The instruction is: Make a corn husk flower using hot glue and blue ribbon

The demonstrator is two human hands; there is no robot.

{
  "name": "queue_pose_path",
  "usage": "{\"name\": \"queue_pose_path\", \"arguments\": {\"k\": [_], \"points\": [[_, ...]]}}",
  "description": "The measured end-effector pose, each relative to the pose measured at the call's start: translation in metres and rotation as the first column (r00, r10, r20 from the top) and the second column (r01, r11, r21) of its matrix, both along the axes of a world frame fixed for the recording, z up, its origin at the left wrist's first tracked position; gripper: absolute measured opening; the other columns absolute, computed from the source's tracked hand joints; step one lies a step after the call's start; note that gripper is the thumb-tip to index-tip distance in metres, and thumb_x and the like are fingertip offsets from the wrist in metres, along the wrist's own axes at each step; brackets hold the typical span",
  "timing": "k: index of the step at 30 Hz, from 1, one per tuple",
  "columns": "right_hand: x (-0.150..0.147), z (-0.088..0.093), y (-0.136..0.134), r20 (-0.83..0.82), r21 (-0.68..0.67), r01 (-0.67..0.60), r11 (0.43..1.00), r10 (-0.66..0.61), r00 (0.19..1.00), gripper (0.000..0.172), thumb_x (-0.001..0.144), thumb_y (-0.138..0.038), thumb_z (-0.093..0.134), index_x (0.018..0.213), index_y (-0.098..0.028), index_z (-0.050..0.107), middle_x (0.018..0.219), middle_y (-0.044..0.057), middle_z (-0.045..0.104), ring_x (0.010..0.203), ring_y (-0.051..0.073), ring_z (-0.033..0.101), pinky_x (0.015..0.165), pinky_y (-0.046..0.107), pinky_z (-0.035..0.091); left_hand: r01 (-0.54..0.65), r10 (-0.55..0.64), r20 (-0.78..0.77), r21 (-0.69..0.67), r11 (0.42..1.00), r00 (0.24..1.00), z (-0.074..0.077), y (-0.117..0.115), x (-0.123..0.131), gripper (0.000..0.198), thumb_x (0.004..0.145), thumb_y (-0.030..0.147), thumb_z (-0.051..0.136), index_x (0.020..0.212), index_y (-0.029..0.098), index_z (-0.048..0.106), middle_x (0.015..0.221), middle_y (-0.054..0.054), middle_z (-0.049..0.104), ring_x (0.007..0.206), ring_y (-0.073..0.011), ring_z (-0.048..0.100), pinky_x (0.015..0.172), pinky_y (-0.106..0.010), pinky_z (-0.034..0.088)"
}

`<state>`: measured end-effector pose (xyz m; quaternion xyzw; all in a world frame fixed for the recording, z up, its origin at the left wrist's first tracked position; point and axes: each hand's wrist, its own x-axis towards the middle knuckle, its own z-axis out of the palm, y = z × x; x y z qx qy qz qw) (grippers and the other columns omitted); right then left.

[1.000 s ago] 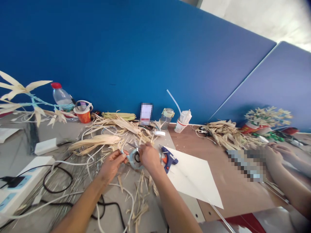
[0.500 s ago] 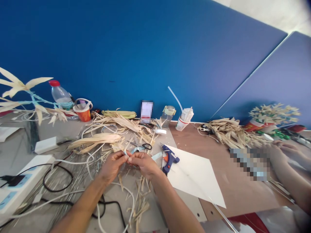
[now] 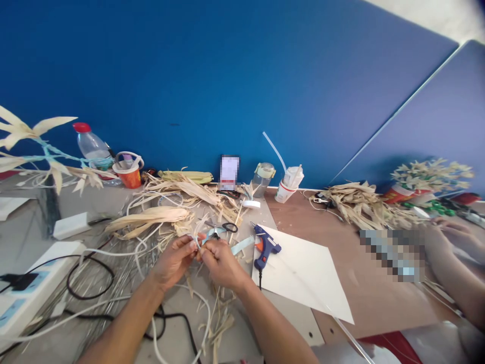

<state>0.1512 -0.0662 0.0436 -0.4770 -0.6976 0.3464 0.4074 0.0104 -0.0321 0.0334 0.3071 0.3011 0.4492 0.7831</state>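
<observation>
My left hand (image 3: 179, 259) is closed, its thumb and fingers pinching a pale blue strip (image 3: 197, 241) near the middle of the table. Right beside it, my right hand (image 3: 219, 260) is closed with fingers curled at the same strip, close to the left fingertips. Just beyond the hands lie black-handled scissors (image 3: 230, 227). A blue glue gun (image 3: 267, 247) rests to the right on a white sheet (image 3: 303, 273). Dry corn husks (image 3: 151, 218) are heaped behind my left hand.
A white power strip (image 3: 41, 275) and looping cables sit at the left. Along the blue wall stand a bottle (image 3: 93, 146), a red cup (image 3: 129, 176), a phone (image 3: 229, 173), a jar (image 3: 262, 179) and a white cup (image 3: 285, 191). Another person's hands (image 3: 447, 237) are at far right.
My right hand has turned, its fingers curling more and knuckles facing up. More of the blue strip shows between my hands. The view has shifted slightly.
</observation>
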Motion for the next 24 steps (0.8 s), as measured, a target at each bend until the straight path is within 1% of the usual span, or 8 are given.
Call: {"name": "queue_pose_path", "arguments": {"k": [3,7,10,16,18,20,22,24], "points": [[0.003,-0.005,0.003,-0.260,-0.153,-0.064,0.986,0.022,0.965,0.027,0.083,-0.031,0.049,0.063,-0.017,0.060,0.062,-0.001,0.056,0.063,0.013,0.052,0.065,0.026,0.038,-0.042,0.042,0.014,0.000,0.999,0.999,-0.001,0.001,-0.002,0.023,0.052,0.023,0.086,0.068,0.013,0.072,0.063,-0.001,0.067,0.054,-0.0083,0.055,0.057,-0.020,0.046],[0.013,-0.010,0.010,-0.444,-0.269,0.025,0.963,-0.147,0.884,0.038,0.082,-0.048,0.050,0.071,-0.016,0.068,0.067,0.004,0.062,0.068,0.016,0.055,0.066,0.028,0.041,-0.136,0.137,0.036,-0.043,0.990,0.990,-0.001,0.003,-0.001,0.023,0.050,0.021,0.087,0.062,0.012,0.071,0.063,-0.001,0.069,0.049,-0.0049,0.050,0.055,-0.018,0.045],[0.015,-0.013,0.013,-0.496,-0.324,0.081,0.943,-0.241,0.834,0.040,0.079,-0.051,0.052,0.073,-0.016,0.068,0.068,0.005,0.063,0.067,0.016,0.055,0.066,0.029,0.041,-0.154,0.157,0.053,-0.061,0.986,0.986,0.000,0.004,-0.001,0.023,0.048,0.021,0.088,0.061,0.012,0.071,0.064,-0.002,0.070,0.048,-0.0047,0.049,0.053,-0.018,0.044],[0.002,-0.016,0.010,-0.469,-0.392,-0.067,0.918,-0.136,0.873,0.026,0.073,-0.041,0.061,0.064,-0.017,0.061,0.058,-0.003,0.052,0.054,0.010,0.041,0.057,0.025,0.032,-0.117,0.118,0.010,-0.041,0.992,0.993,-0.002,0.002,0.002,0.024,0.049,0.024,0.087,0.064,0.013,0.072,0.059,0.000,0.067,0.052,-0.0072,0.052,0.057,-0.020,0.046],[-0.003,-0.013,0.007,-0.421,-0.397,-0.057,0.916,-0.127,0.898,0.022,0.073,-0.036,0.058,0.063,-0.017,0.056,0.056,-0.004,0.047,0.052,0.009,0.037,0.055,0.024,0.030,-0.114,0.113,-0.014,-0.028,0.993,0.993,-0.001,0.001,0.003,0.025,0.049,0.025,0.087,0.064,0.012,0.071,0.059,0.000,0.066,0.055,-0.0085,0.055,0.058,-0.020,0.045],[-0.006,-0.009,0.004,-0.272,-0.338,0.020,0.941,-0.117,0.955,0.018,0.074,-0.030,0.055,0.061,-0.018,0.052,0.057,-0.004,0.046,0.054,0.010,0.039,0.057,0.024,0.031,-0.098,0.098,-0.036,0.005,0.995,0.995,0.000,-0.001,0.005,0.024,0.050,0.024,0.087,0.061,0.012,0.069,0.059,0.000,0.064,0.057,-0.0092,0.055,0.059,-0.020,0.045],[-0.008,-0.004,0.001,-0.035,-0.186,0.119,0.975,-0.128,0.991,0.016,0.072,-0.023,0.053,0.058,-0.018,0.048,0.058,-0.004,0.047,0.060,0.011,0.043,0.065,0.027,0.032,-0.060,0.062,-0.054,0.038,0.997,0.997,0.002,-0.003,0.007,0.023,0.053,0.024,0.085,0.061,0.013,0.067,0.059,0.000,0.064,0.059,-0.0107,0.056,0.061,-0.021,0.045],[-0.009,-0.001,-0.001,0.190,-0.010,0.183,0.983,-0.178,0.965,0.015,0.070,-0.018,0.053,0.056,-0.017,0.047,0.059,-0.003,0.050,0.065,0.013,0.045,0.073,0.030,0.031,-0.025,0.028,-0.065,0.052,0.998,0.997,0.003,-0.004,0.009,0.024,0.054,0.026,0.085,0.062,0.013,0.067,0.059,-0.001,0.064,0.060,-0.0124,0.057,0.062,-0.023,0.046]]}}
